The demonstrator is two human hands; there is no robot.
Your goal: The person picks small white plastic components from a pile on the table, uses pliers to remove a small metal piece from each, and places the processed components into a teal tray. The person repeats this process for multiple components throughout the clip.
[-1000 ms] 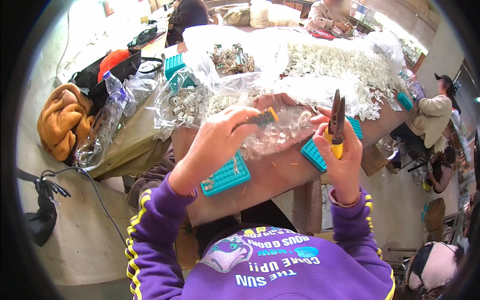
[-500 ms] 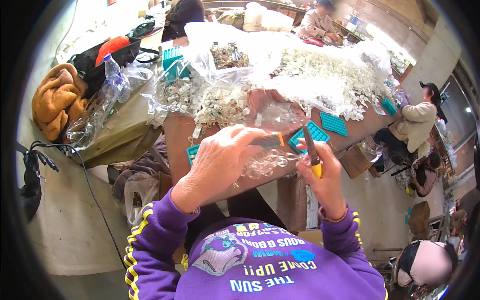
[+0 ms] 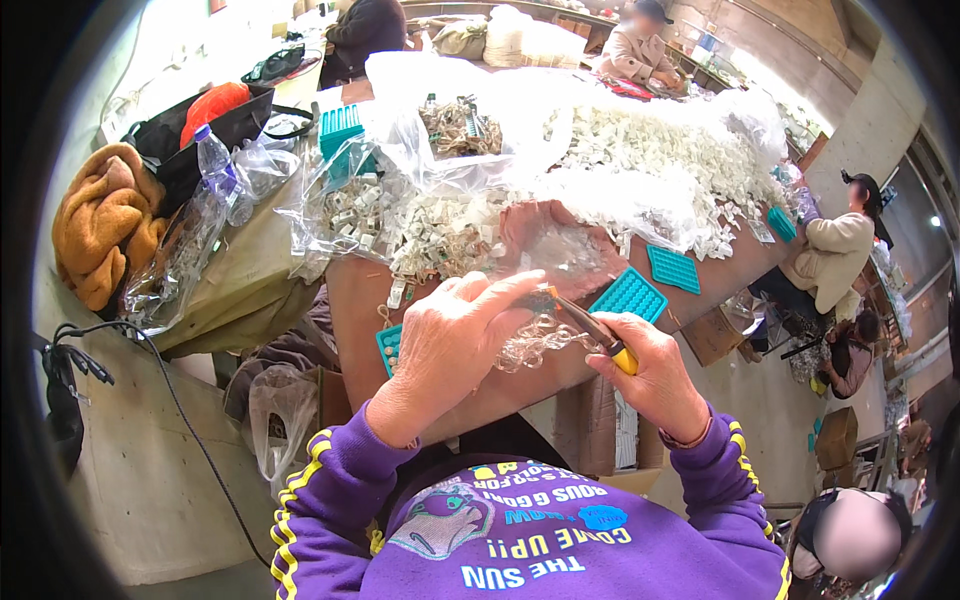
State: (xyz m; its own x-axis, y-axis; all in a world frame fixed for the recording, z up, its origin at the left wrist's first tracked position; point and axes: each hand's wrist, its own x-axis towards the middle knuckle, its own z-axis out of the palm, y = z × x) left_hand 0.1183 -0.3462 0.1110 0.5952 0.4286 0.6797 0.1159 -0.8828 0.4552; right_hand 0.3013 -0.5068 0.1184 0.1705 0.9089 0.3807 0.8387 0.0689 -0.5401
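My left hand (image 3: 455, 325) is closed, pinching a small flat dark strip with an orange edge (image 3: 548, 290), mostly hidden behind the fingers. My right hand (image 3: 655, 370) grips a hand tool with a yellow-and-black handle (image 3: 624, 357). Its dark metal shaft points up and left, and the tip meets or nearly meets the strip; which one, I cannot tell. Below and between the hands lies a tangle of clear looped cord or tubing (image 3: 535, 345). A teal tray with small round pieces (image 3: 392, 345) sits partly behind my left hand.
Ahead on the brown table (image 3: 365, 290) lie heaps of small white plastic pieces (image 3: 640, 150). A pink cloth (image 3: 540, 225), teal gridded trays (image 3: 673, 270) and a plastic bag of small parts (image 3: 450, 170) lie nearby. Other people sit around. A black cable (image 3: 185, 425) hangs at left.
The tool has swung from nearly upright to slanting left, its tip now at the strip. My right hand has turned with it. The strip has been drawn back behind my left fingers.
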